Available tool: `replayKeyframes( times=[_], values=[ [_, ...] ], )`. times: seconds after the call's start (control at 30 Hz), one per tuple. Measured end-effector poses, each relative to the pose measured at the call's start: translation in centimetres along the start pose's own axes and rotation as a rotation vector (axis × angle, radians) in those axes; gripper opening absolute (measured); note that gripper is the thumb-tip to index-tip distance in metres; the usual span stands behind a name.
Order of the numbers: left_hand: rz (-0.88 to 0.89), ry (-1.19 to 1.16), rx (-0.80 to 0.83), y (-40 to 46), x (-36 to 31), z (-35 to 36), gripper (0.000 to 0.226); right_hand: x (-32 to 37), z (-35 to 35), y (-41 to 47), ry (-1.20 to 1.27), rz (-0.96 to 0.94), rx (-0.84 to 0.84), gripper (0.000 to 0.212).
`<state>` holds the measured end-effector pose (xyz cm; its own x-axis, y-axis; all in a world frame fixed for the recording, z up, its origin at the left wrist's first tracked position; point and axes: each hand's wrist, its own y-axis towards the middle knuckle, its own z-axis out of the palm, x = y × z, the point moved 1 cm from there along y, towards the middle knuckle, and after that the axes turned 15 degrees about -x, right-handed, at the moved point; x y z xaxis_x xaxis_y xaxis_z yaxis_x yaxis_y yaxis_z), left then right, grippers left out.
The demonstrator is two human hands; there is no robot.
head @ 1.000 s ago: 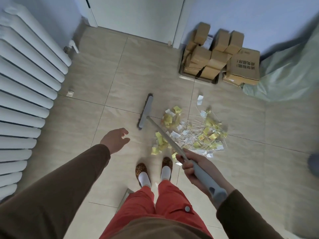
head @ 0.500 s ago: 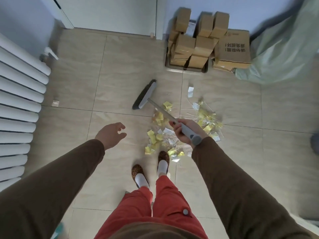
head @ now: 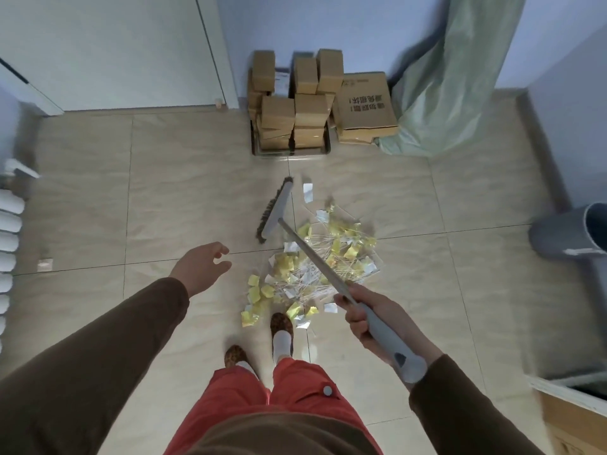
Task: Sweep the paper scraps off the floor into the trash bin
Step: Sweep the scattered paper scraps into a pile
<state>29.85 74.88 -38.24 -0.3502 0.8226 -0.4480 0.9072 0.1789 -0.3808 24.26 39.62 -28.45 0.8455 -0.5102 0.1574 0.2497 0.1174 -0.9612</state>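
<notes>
From the head view, the right hand (head: 368,318) wraps the grey grip of the broom (head: 323,269), whose head rests on the tile at the far left edge of the paper scraps (head: 315,267), while the left hand (head: 200,267) hangs free, fingers loosely apart. The scraps look feather-light and likely to scatter, so short low strokes suit them; the grey trash bin (head: 568,233) stands well apart at the right

We note soft, dim daylight, cool bluish cast on walls. Source unclear. Shadows faint, diffuse; we see weak one beside broom head (head: 275,213). Mild sheen on floor tiles (head: 184,192), no hard glare. Wide-angle distortion bends door (head: 108,50) and curtain (head: 450,83). Motion blur softens radiator (head: 10,231), grey bin (head: 565,233). Centre fairly sharp.
</notes>
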Motion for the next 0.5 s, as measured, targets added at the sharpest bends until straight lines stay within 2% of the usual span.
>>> replayKeyframes(
  times=[0.07,0.17,0.23,0.33,0.4,0.5],
  values=[
    [0.020,0.007,0.001,0.4,-0.6,0.0,0.032,2.5,0.7,-0.1,-0.227,-0.152,-0.071,0.030],
    [0.037,0.034,0.004,0.7,-1.1,-0.2,0.033,6.9,2.0,1.1,-0.719,-0.463,-0.240,0.049],
    [0.035,0.043,0.009,0.9,-1.1,-0.2,0.034,9.8,2.6,3.2,-0.976,-0.593,-0.308,0.060],
    [0.031,0.050,0.018,1.1,-0.7,0.1,0.034,13.4,3.8,7.1,-1.315,-0.749,-0.368,0.056],
    [0.041,0.059,0.029,1.2,-0.5,0.4,0.034,15.3,4.3,9.6,-1.482,-0.796,-0.441,0.047],
    [0.065,0.082,0.040,1.2,-0.1,0.9,0.034,16.2,3.3,12.4,-1.601,-0.659,-0.500,0.042]
  ],
)
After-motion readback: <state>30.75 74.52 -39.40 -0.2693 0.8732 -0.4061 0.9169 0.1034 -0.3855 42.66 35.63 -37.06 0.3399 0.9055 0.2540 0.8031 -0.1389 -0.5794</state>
